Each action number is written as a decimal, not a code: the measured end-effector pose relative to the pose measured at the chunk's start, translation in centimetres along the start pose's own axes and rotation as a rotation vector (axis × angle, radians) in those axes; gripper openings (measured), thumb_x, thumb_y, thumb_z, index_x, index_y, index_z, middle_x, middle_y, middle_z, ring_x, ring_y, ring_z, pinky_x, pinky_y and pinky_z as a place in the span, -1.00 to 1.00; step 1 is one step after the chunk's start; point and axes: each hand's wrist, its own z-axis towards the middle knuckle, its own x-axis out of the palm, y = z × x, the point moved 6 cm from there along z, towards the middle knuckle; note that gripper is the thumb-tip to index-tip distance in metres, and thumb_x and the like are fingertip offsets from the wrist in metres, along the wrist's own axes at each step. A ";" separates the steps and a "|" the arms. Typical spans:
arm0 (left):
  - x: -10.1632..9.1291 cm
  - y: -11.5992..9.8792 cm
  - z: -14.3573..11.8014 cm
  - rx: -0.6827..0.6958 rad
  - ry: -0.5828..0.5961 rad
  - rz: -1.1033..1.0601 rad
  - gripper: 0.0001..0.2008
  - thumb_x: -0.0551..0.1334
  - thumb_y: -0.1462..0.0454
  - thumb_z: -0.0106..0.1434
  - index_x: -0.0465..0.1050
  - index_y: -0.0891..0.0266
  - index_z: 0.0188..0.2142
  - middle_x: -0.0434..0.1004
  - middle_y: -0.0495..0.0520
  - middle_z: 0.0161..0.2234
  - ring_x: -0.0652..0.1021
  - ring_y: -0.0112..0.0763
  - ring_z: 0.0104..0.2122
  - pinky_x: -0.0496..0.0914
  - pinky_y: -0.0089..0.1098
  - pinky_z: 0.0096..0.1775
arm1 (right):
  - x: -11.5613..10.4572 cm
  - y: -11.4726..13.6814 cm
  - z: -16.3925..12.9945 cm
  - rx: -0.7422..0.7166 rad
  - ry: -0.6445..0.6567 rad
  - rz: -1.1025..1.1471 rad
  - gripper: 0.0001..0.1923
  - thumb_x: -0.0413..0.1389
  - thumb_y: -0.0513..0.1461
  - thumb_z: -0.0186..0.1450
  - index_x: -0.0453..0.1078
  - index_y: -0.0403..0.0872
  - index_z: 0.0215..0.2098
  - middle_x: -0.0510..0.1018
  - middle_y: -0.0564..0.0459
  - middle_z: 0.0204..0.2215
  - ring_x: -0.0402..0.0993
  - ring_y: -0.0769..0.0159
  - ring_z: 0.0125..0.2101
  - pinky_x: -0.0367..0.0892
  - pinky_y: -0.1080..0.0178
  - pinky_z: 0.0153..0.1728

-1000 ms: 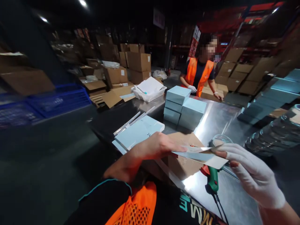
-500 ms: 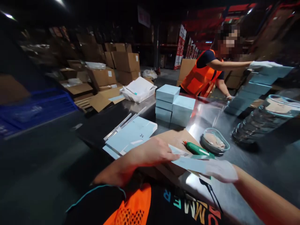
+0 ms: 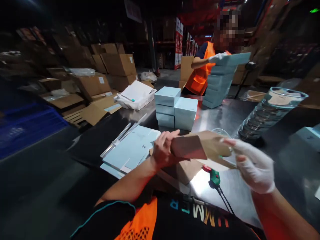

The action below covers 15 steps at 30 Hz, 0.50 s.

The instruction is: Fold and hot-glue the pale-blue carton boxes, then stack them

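My bare left hand (image 3: pixel 163 149) and my white-gloved right hand (image 3: pixel 252 165) hold a brown card piece (image 3: pixel 200 146) between them, lifted above the steel table (image 3: pixel 235 116). The left hand grips its left end, the right hand's fingers pinch its right end. Below it a green and red glue gun (image 3: pixel 214 176) lies on the table with its cord trailing toward me. A flat brown sheet (image 3: pixel 186 169) rests under the hands. Light blue flat sheets (image 3: pixel 132 148) lie to the left.
Pale blue boxes (image 3: pixel 175 108) are stacked mid-table. A person in an orange vest (image 3: pixel 200 75) handles a taller stack of blue boxes (image 3: pixel 220 83) at the far side. A stack of clear trays (image 3: pixel 270 113) leans at right. Cardboard cartons (image 3: pixel 117 65) and a white basket (image 3: pixel 136 96) stand behind.
The pale blue strip has left my hands; they now hold a brown card piece, raised higher. The view swung right. The other person reached to the tall blue stack.
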 end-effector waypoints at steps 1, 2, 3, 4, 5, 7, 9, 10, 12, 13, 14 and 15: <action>0.2 1.0 -0.6 -0.119 -0.067 -0.071 0.10 0.55 -0.29 0.12 0.24 0.14 0.45 0.63 0.34 0.11 0.68 0.12 0.00 0.61 0.05 0.02 | -0.2 -0.1 -0.4 -0.004 -0.047 0.035 -0.40 0.36 0.19 0.41 0.59 0.13 0.29 0.69 -0.13 0.23 0.65 -0.08 0.25 0.59 -0.11 0.27; 0.7 1.7 -1.3 -0.224 -0.091 -0.146 0.20 0.59 -0.27 0.09 0.13 0.12 0.51 0.60 0.35 0.16 0.68 0.14 0.04 0.62 0.05 0.03 | -0.1 -0.4 -0.8 0.025 -0.076 0.066 -0.28 0.39 0.21 0.37 0.52 0.15 0.38 0.63 -0.13 0.31 0.59 -0.09 0.32 0.54 -0.11 0.33; 1.5 2.1 -1.9 -0.299 -0.080 -0.223 0.28 0.61 -0.23 0.09 -0.01 0.12 0.56 0.58 0.37 0.19 0.68 0.14 0.07 0.62 0.05 0.02 | 0.3 -1.1 -1.2 0.091 -0.084 0.093 -0.16 0.42 0.23 0.32 0.45 0.16 0.45 0.59 -0.13 0.36 0.56 -0.08 0.35 0.52 -0.10 0.35; 2.4 2.2 -2.3 -0.334 -0.046 -0.286 0.36 0.62 -0.20 0.09 -0.14 0.13 0.60 0.55 0.41 0.22 0.68 0.15 0.09 0.63 0.05 0.02 | 1.0 -1.9 -1.6 0.186 -0.063 0.115 -0.07 0.44 0.26 0.28 0.39 0.15 0.49 0.58 -0.14 0.37 0.57 -0.08 0.34 0.54 -0.08 0.33; 3.1 2.1 -2.6 -0.328 -0.005 -0.320 0.42 0.62 -0.19 0.10 -0.25 0.15 0.61 0.52 0.47 0.25 0.66 0.18 0.12 0.62 0.07 0.03 | 1.9 -2.9 -2.0 0.294 -0.015 0.144 -0.04 0.44 0.28 0.26 0.38 0.14 0.49 0.60 -0.15 0.35 0.61 -0.08 0.30 0.58 -0.07 0.28; 3.9 1.7 -2.8 -0.249 0.086 -0.301 0.41 0.60 -0.21 0.10 -0.25 0.15 0.61 0.40 0.56 0.35 0.57 0.33 0.27 0.58 0.16 0.11 | 3.5 -4.4 -2.5 0.473 0.056 0.242 -0.12 0.37 0.33 0.29 0.47 0.09 0.40 0.68 -0.17 0.23 0.68 -0.11 0.18 0.66 -0.08 0.14; 3.7 1.3 -2.6 -0.161 0.146 -0.246 0.18 0.57 -0.23 0.13 0.05 0.08 0.53 0.40 0.48 0.38 0.48 0.38 0.36 0.52 0.23 0.20 | 4.7 -4.9 -2.2 0.556 0.073 0.312 -0.24 0.27 0.38 0.32 0.61 0.04 0.17 0.74 -0.17 0.07 0.71 -0.17 0.08 0.69 -0.11 0.02; 3.2 1.1 -2.3 -0.134 0.148 -0.244 0.01 0.54 -0.23 0.17 0.22 0.06 0.43 0.47 0.41 0.31 0.50 0.33 0.33 0.52 0.22 0.20 | 5.0 -4.9 -1.9 0.572 0.052 0.298 -0.30 0.24 0.38 0.34 0.64 0.02 0.04 0.76 -0.17 -0.02 0.72 -0.17 0.02 0.69 -0.11 -0.02; 1.9 0.6 -1.9 -0.122 0.093 -0.299 -0.29 0.48 -0.21 0.27 0.39 0.06 0.21 0.58 0.27 0.12 0.61 0.14 0.17 0.56 0.09 0.14 | 5.4 -4.2 -1.2 0.549 -0.046 0.188 -0.44 0.24 0.28 0.38 0.61 -0.01 -0.09 0.75 -0.15 -0.12 0.71 -0.14 -0.05 0.66 -0.12 0.00; 1.2 0.3 -1.8 -0.126 0.036 -0.335 -0.37 0.45 -0.21 0.32 0.39 0.07 0.15 0.57 0.23 0.08 0.64 0.06 0.11 0.58 0.02 0.09 | 5.6 -3.6 -0.9 0.517 -0.106 0.119 -0.53 0.26 0.18 0.37 0.58 -0.01 -0.08 0.74 -0.14 -0.11 0.69 -0.11 -0.04 0.63 -0.12 0.07; 0.5 -0.1 -1.9 -0.129 -0.029 -0.363 -0.38 0.42 -0.22 0.35 0.36 0.06 0.16 0.54 0.23 0.09 0.65 0.01 0.08 0.60 -0.04 0.05 | 5.8 -3.0 -0.7 0.482 -0.165 0.057 -0.60 0.28 0.08 0.35 0.55 -0.01 -0.04 0.72 -0.13 -0.07 0.67 -0.08 -0.01 0.60 -0.11 0.14; -0.1 -0.4 -2.2 -0.131 -0.085 -0.377 -0.36 0.40 -0.22 0.36 0.33 0.03 0.20 0.51 0.24 0.14 0.65 0.01 0.09 0.60 -0.05 0.04 | 6.3 -2.5 -0.6 0.448 -0.195 0.023 -0.62 0.28 -0.02 0.32 0.52 -0.01 0.03 0.71 -0.12 0.00 0.65 -0.04 0.04 0.56 -0.09 0.20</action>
